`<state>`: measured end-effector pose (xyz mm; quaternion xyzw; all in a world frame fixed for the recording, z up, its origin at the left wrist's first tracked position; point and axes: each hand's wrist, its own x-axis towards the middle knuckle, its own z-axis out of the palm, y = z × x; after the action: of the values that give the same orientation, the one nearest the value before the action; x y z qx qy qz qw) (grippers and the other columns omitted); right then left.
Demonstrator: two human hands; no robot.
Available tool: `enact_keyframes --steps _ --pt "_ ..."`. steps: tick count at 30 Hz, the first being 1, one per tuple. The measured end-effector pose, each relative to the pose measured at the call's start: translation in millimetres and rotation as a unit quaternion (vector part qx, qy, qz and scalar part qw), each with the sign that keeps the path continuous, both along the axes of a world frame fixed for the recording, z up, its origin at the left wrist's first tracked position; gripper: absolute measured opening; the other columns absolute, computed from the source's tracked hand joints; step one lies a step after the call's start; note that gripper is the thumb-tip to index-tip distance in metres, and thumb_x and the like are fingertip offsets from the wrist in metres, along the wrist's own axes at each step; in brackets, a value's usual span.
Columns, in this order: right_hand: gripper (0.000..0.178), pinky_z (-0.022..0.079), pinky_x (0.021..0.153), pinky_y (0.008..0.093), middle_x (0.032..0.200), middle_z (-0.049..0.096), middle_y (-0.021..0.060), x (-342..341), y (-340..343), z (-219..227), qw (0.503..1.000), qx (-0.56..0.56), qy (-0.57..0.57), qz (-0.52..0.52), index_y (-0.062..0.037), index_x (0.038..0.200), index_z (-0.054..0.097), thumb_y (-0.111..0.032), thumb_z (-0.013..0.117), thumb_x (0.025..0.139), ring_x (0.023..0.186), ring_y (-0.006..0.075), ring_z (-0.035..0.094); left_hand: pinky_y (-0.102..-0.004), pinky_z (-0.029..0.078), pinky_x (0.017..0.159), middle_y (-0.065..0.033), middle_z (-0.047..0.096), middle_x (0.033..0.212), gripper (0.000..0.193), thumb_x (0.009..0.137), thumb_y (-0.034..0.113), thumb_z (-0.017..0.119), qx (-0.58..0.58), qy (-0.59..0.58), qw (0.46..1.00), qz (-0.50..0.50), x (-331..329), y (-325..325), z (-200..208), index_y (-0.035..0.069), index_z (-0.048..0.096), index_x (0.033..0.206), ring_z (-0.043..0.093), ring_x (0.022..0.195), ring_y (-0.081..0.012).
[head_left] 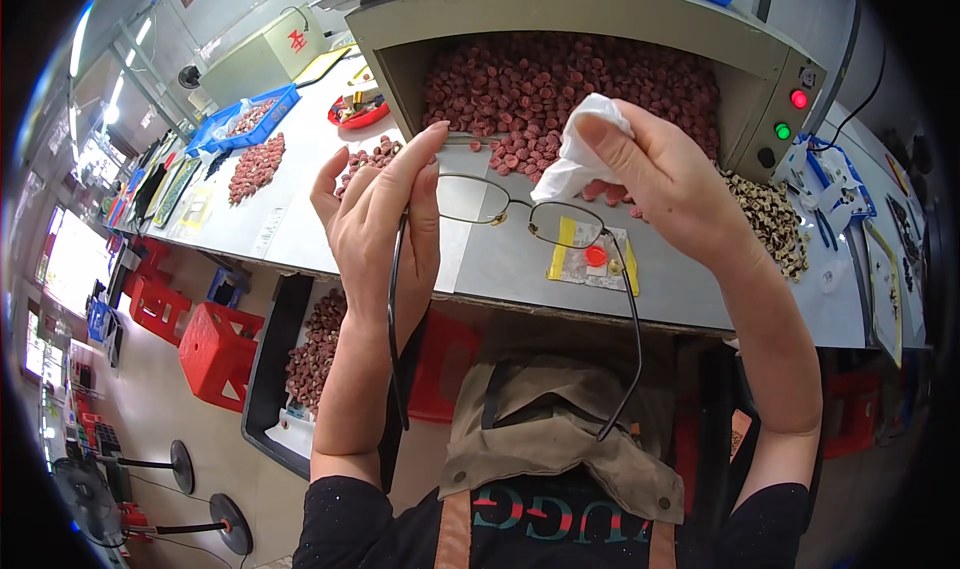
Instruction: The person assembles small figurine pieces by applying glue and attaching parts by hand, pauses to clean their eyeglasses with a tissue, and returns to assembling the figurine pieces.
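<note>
Your left hand (385,214) is clamped on the pair of glasses (505,214), pinching the frame at its left end, where the fingers (415,174) close over the rim and the thumb sits behind it. Your right hand (655,174) is closed on a white cloth (580,149), bunched between thumb and fingers, and holds it just above and beside the right lens (563,226). The glasses are held up in the air in front of your chest, above the near edge of the grey worktable (520,279). Their long axis runs left to right across the view, from your left hand toward your right; the two temple arms (625,349) hang down toward your body. The right hand is the nearer one to the right lens; the left lens (470,199) lies just beside your left fingers. Whether the cloth touches the right lens cannot be told: the hand covers the contact point. The left hinge is hidden inside your grip. Behind the glasses, the open machine hopper (470,29) holds a heap of small reddish pieces (560,84); a yellow-edged packet with a red dot (592,257) lies on the table beneath the right lens.
</note>
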<state>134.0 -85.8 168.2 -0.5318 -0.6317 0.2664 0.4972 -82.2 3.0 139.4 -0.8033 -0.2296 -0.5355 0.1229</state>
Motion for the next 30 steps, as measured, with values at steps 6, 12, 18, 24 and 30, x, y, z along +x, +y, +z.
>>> enact_keyframes --steps 6,12,18,24,30 --pt "0.042 0.047 0.076 0.027 0.093 0.062 0.0049 -8.5 11.2 7.1 0.99 0.011 -0.105 0.089 0.0 0.109 0.058 -0.039 0.043 0.101 0.085 0.0127 0.059 -0.0355 0.032 0.099 -0.0008 0.056 0.065 0.026 0.092 0.01 0.06 -0.016 0.02 1.0 -0.003 5.7 -7.2 1.7 0.013 0.067 0.117 0.052 0.064 -0.0118" --pt "0.023 0.05 0.073 0.0368 0.088 0.066 0.0165 -31.3 11.2 15.3 0.971 0.039 -0.199 0.126 0.0015 0.104 0.058 -0.015 0.061 0.087 0.083 0.0273 0.066 -0.0351 0.034 0.099 -0.002 0.059 0.07 0.031 0.09 0.009 0.061 -0.016 0.035 0.998 -0.047 14.0 -11.5 4.7 0.012 0.065 0.121 0.055 0.067 -0.013" --pt "0.019 0.05 0.066 0.0373 0.077 0.065 0.0173 -30.3 7.0 20.8 0.948 0.029 -0.306 0.081 0.0019 0.093 0.06 -0.015 0.06 0.086 0.073 0.0291 0.067 -0.0355 0.033 0.1 -0.002 0.061 0.072 0.032 0.091 0.009 0.06 -0.023 0.036 0.997 -0.067 16.0 -13.1 3.4 0.012 0.064 0.122 0.056 0.068 -0.0132" --pt "0.031 0.051 0.082 0.0323 0.098 0.067 0.011 9.3 -4.7 20.3 0.997 0.053 0.029 0.038 0.0018 0.113 0.06 -0.023 0.048 0.098 0.09 0.0199 0.066 -0.0364 0.033 0.101 -0.0025 0.062 0.073 0.029 0.093 0.01 0.059 -0.021 0.0 0.999 -0.03 9.9 -7.4 5.4 0.011 0.064 0.121 0.056 0.067 -0.0131" --pt "0.045 0.05 0.073 0.0251 0.102 0.065 0.0102 13.2 -43.6 8.5 0.962 0.105 0.234 -0.093 -0.0023 0.119 0.058 -0.04 0.041 0.102 0.092 0.0124 0.063 -0.0364 0.031 0.104 -0.0009 0.061 0.073 0.027 0.095 0.012 0.056 -0.037 -0.017 0.999 -0.009 -1.4 2.1 3.8 0.011 0.064 0.121 0.057 0.071 -0.0117"
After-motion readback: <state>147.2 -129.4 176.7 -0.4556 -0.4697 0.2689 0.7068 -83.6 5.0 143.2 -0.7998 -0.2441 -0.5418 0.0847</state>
